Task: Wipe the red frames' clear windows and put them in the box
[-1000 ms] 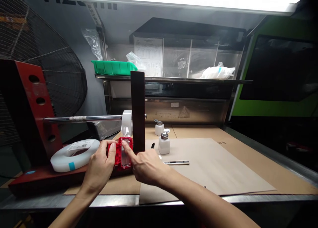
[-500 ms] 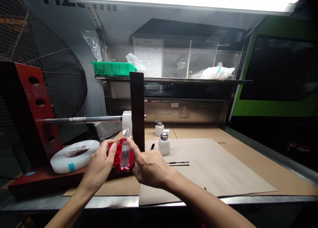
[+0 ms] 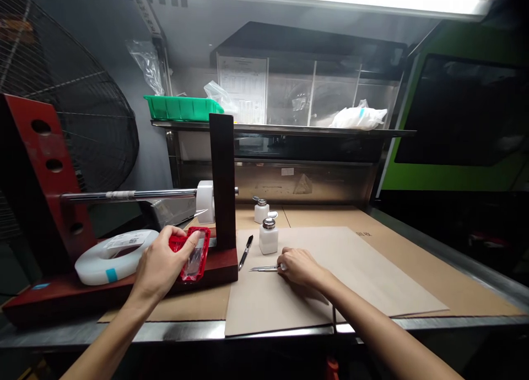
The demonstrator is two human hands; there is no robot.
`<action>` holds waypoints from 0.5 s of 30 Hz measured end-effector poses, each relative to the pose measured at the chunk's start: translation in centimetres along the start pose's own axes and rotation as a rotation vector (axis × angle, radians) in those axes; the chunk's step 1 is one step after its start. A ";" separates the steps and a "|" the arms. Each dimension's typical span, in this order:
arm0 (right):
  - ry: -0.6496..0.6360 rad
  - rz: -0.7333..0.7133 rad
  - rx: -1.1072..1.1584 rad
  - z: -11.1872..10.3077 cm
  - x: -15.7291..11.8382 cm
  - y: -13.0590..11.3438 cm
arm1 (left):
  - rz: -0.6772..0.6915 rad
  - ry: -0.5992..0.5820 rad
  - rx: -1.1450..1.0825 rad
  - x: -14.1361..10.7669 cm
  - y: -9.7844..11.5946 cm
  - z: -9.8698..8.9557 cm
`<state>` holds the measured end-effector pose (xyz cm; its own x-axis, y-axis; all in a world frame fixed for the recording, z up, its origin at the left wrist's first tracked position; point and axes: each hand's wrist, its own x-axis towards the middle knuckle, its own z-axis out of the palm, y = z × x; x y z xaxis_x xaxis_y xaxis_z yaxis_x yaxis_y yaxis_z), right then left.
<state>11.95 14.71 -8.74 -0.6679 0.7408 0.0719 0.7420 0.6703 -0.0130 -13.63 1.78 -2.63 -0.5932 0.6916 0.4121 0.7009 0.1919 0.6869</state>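
Observation:
My left hand (image 3: pixel 159 267) grips a red plastic part (image 3: pixel 202 258) between thumb and fingers, in front of the wooden stand. Clear film (image 3: pixel 193 264) lies over the part's window. At the middle of the brown paper, my right hand (image 3: pixel 300 267) is closed on a slim utility knife (image 3: pixel 266 268), its pointed end toward the left. Its handle is mostly hidden by the fingers. Above the red part, a roll of clear film (image 3: pixel 205 202) hangs on the metal rod (image 3: pixel 165 194), with a short loose end sticking out.
A wide film roll (image 3: pixel 93 263) lies on the red-brown stand (image 3: pixel 223 220). A black pen (image 3: pixel 246 252) and two white pump bottles (image 3: pixel 268 239) (image 3: pixel 261 212) are near the knife. Brown paper (image 3: pixel 372 281) covers part of the bench. Behind, a shelf holds a green bin (image 3: pixel 182 110).
My right hand has left the red part and moved right onto the utility knife. The film between roll and part is now separated. My left hand keeps the part, now slightly tilted.

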 end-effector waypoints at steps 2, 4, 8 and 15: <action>0.016 -0.005 0.028 0.2 0.2 0.2 | 0.000 0.002 0.017 0.1 0.0 0.0; 0.040 -0.017 0.062 0.2 0.2 0.5 | -0.003 0.008 0.032 0.1 0.1 -0.1; 0.118 -0.058 0.138 -0.5 -0.6 1.2 | -0.012 0.019 0.045 0.2 0.2 -0.1; 0.409 -0.131 0.219 -5.1 -0.9 -2.4 | 0.006 0.009 0.048 0.3 0.0 0.3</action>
<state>11.04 12.16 -3.73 -0.6448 0.6006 0.4728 0.5942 0.7829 -0.1842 -13.69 2.19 -2.62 -0.5923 0.6868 0.4212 0.7225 0.2215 0.6549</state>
